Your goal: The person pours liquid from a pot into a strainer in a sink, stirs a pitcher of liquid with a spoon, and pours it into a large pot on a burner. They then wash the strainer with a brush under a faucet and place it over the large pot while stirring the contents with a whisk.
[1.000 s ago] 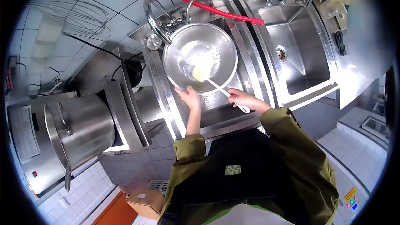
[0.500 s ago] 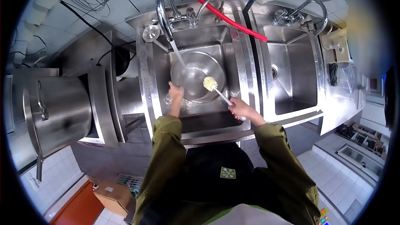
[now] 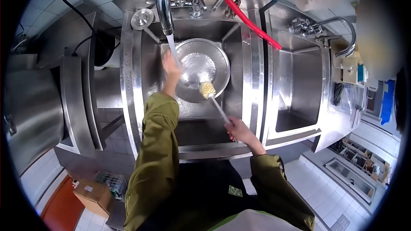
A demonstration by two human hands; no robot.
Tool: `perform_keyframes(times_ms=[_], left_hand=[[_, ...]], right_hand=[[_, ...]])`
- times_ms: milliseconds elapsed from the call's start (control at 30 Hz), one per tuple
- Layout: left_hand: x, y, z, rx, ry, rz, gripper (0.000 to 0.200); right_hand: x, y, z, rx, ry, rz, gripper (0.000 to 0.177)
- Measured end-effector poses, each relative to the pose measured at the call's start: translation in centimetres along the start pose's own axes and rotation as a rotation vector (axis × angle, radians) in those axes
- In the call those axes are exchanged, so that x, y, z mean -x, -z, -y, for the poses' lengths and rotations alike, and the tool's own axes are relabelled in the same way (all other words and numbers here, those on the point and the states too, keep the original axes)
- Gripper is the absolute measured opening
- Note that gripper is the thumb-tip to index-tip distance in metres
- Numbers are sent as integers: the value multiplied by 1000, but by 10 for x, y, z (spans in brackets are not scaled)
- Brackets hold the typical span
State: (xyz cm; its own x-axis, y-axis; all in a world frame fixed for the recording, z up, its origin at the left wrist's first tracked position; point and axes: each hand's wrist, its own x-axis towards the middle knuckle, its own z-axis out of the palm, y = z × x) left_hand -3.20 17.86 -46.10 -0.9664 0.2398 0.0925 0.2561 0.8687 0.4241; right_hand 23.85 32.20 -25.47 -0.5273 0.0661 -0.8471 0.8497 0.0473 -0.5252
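A round metal bowl (image 3: 222, 64) sits in the left sink with some water in it. My left hand (image 3: 171, 65) is at the bowl's left rim, apparently gripping it; its fingers are slightly blurred. Right beside that hand, water (image 3: 172, 47) runs from the tall faucet (image 3: 164, 8). My right hand (image 3: 239, 130) is closed around the white handle of a dish brush (image 3: 207, 90). The brush's round, pale yellow bristle head is over the near part of the bowl, close to its rim.
A ladle (image 3: 142, 19) lies across the left sink's back corner. The red hose (image 3: 244, 15) hangs over the divider toward the right sink (image 3: 299, 85). A large metal pot (image 3: 32, 111) stands to the left, and a cardboard box (image 3: 92, 194) is on the floor.
My left hand has moved up along the bowl's left side, closer to the falling water. The brush head has shifted toward the near rim. The camera view has shifted too.
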Motion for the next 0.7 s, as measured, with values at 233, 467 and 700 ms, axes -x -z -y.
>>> perform_keyframes(times_ms=[233, 467, 700], left_hand=[[119, -49, 55, 1028, 1435, 692, 53], [74, 62, 21, 526, 603, 161, 49], [73, 166, -15, 537, 156, -319, 65]], right_hand=[[-20, -3, 9, 175, 19, -59, 22], [-47, -11, 30, 650, 291, -73, 28], [-62, -32, 19, 689, 245, -120, 44]])
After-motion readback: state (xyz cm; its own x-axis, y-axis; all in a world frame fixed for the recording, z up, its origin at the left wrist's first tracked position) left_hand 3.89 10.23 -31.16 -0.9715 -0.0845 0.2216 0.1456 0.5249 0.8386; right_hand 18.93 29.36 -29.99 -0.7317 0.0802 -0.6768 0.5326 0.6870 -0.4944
